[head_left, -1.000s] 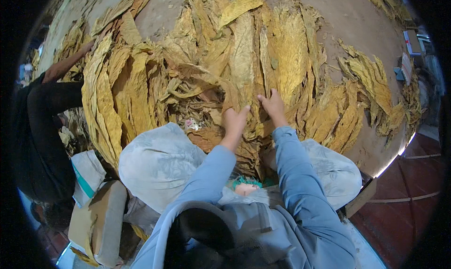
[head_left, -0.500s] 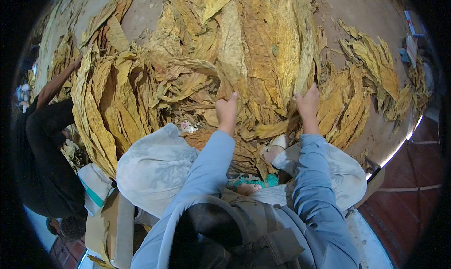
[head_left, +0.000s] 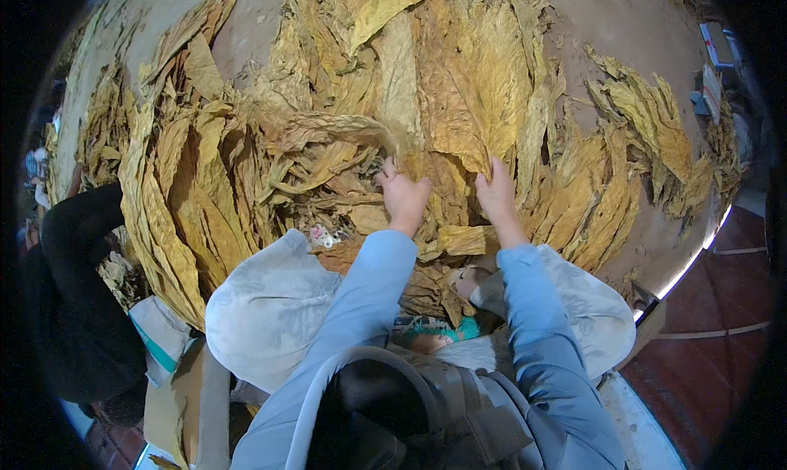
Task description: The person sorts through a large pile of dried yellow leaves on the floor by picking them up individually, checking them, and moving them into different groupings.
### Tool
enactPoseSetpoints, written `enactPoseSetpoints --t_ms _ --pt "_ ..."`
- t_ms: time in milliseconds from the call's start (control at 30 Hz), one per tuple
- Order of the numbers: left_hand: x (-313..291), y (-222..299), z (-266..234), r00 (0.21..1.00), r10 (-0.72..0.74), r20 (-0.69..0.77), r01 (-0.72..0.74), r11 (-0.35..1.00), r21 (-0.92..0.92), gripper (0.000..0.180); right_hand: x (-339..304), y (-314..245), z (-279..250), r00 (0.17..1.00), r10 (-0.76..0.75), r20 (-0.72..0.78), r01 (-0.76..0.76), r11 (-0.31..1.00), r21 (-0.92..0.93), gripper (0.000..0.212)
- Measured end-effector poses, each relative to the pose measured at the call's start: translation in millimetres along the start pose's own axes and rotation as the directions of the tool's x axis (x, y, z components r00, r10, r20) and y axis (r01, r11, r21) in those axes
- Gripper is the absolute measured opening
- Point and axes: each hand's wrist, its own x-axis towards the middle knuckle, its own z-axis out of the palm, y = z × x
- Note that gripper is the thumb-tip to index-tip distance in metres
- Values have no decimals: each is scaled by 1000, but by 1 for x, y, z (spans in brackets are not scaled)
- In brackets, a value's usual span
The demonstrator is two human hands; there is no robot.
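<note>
Yellow-brown dried tobacco leaves are spread in front of me in overlapping layers. My right hand (head_left: pixel 498 195) pinches the lower end of a broad, wrinkled tobacco leaf (head_left: pixel 455 101) that stretches away from me. A little to the left, my left hand (head_left: pixel 405 198) has its fingers curled at the lower end of a paler leaf (head_left: pixel 399 80); the leaf edge there is blurred. A curled brown leaf (head_left: pixel 332 125) lies just left of that hand. Below my hands, a folded leaf piece (head_left: pixel 461 240) rests on the heap between my knees.
Long leaves form a pile (head_left: pixel 176 199) at left, beside a person in dark clothing (head_left: pixel 78 298). More leaves (head_left: pixel 656 125) lie at right. A cardboard box (head_left: pixel 182 404) stands by my left knee. Red floor tiles (head_left: pixel 705 371) show beyond the surface's right edge.
My right hand has moved left, toward my left hand, bringing a leaf's lower end with it. My left hand has shifted slightly and turned. The other person's forearm at left has drawn back.
</note>
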Motion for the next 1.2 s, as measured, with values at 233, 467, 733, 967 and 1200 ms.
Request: enactPoseSetpoints --t_ms 233,467,733,967,1200 --pt "10 -20 -27 980 -190 58 197 894 -403 36 7 21 -59 955 -116 -274 197 935 293 53" --pt "9 -42 -62 837 -318 446 548 477 -687 31 -29 -39 -28 996 -73 -50 60 975 -214 62" --pt "-7 -46 -75 875 -288 388 480 620 -621 35 -42 -62 49 998 9 57 3 977 -212 47" --pt "-23 -30 -78 938 -328 111 325 724 -609 52 -71 -64 -69 990 -22 136 -103 537 837 36" --pt "-67 0 -98 978 -204 35 121 429 -895 43 -57 -8 -53 994 71 -84 31 552 833 31"
